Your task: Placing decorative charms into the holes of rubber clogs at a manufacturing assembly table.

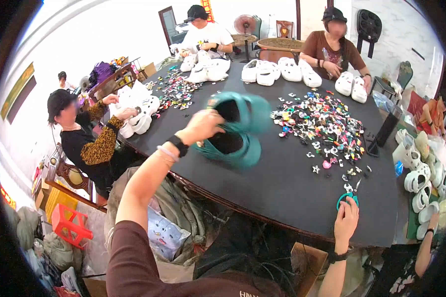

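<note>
The left hand [201, 126] was closed around a pair of teal clogs [235, 129], holding them up just above the black worktop [282, 183], over its near-left part. The clogs were blurred, so the exact grip could not be made out, but the fingers seemed wrapped over the heel end of the upper shoe, with the lower shoe hanging beneath it. A dark band sat on that wrist.

The right hand [346, 219] rested at the near edge of the worktop, fingers loosely curled, its tips touching the teal handles of a small pair of scissors [349, 194]. Whether it had truly gripped them could not be told; it looked more like a light touch than a hold.

To handle the pair well, a firm grip on both shoes together seemed wise, since the lower one could slip free. Keeping them to the left of the heap of small coloured charms [319, 121] spread across the middle of the worktop would avoid scattering those pieces. The scissors lay near a few stray charms, so a careful pick-up looked best.

White clogs [282, 69] stood in rows on the far side, where other people sat.
</note>
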A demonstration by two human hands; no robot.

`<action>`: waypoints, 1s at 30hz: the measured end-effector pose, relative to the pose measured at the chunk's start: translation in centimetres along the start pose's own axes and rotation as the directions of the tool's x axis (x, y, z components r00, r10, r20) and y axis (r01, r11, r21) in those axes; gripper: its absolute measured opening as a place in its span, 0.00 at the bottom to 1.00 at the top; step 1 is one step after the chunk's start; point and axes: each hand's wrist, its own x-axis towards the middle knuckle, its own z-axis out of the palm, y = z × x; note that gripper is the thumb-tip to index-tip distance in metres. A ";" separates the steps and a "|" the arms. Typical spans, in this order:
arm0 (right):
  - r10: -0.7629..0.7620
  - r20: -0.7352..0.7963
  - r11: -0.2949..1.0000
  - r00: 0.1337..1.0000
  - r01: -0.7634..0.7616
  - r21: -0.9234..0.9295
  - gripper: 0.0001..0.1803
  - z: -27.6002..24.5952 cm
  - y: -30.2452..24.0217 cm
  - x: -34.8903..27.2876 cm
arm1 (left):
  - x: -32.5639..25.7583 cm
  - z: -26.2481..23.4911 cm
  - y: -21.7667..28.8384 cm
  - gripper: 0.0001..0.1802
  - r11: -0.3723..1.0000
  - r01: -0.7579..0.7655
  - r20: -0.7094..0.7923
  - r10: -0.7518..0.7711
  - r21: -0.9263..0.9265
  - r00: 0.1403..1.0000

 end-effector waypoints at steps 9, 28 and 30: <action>0.044 0.026 0.999 0.999 -0.043 -0.019 0.08 -0.1 -0.2 0.0 | 4.3 1.9 12.0 0.22 0.882 -0.457 0.185 0.471 -0.117 0.862; 0.029 0.048 0.999 0.998 -0.028 -0.035 0.09 0.4 0.2 0.0 | -3.2 5.1 10.2 0.34 0.922 0.344 0.030 -0.344 -0.179 0.938; 0.020 0.047 0.999 0.999 -0.019 -0.030 0.09 0.5 0.1 0.0 | -3.5 4.7 9.6 0.39 0.904 0.338 0.023 -0.344 -0.261 0.939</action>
